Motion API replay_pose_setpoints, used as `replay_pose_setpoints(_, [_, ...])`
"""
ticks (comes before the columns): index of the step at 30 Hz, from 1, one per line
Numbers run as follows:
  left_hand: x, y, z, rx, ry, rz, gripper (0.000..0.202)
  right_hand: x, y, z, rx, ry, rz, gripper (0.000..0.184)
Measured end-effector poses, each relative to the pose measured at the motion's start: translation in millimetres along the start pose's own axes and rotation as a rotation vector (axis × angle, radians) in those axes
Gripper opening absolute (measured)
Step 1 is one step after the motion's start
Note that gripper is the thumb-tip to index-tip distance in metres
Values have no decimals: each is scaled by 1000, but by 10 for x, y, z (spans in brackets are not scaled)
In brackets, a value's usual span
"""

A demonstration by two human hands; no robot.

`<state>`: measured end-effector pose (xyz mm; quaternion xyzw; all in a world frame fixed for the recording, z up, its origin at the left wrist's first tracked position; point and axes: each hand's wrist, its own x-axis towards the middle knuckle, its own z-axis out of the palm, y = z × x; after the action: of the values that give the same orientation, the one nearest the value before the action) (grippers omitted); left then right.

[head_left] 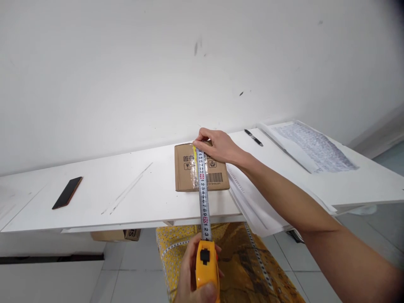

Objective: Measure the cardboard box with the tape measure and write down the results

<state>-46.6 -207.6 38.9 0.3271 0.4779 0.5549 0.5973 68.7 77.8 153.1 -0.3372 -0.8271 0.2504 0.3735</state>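
A cardboard box (183, 179) with printed marks and clear tape lies on the white shelf-like table. Across its top runs the metal blade of a tape measure (206, 269), which stretches toward me past the table's front edge. My left hand (191, 269) is wrapped round the yellow case, below the table edge. At the box's far edge my right hand (217, 145) pinches the end of the blade against the cardboard, fingers closed. The hook at the blade's tip is hidden under those fingers.
On the table (94, 189) lie a dark phone (67, 192) at left, a pen (253, 137) behind my right arm, a written-on sheet (315, 145) and loose papers (252, 206). A yellow patterned cloth (172, 240) is below the front edge. Another carton (115, 235) sits underneath.
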Motion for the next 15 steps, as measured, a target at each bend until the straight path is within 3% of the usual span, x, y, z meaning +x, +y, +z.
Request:
replay_pose_setpoints(10, [8, -119, -95, 73, -69, 21, 85, -61, -12, 22, 9, 44, -63, 20])
replay_pose_setpoints(15, [-35, -248, -259, 69, -127, 41, 88, -214, -29, 66, 47, 112, -157, 26])
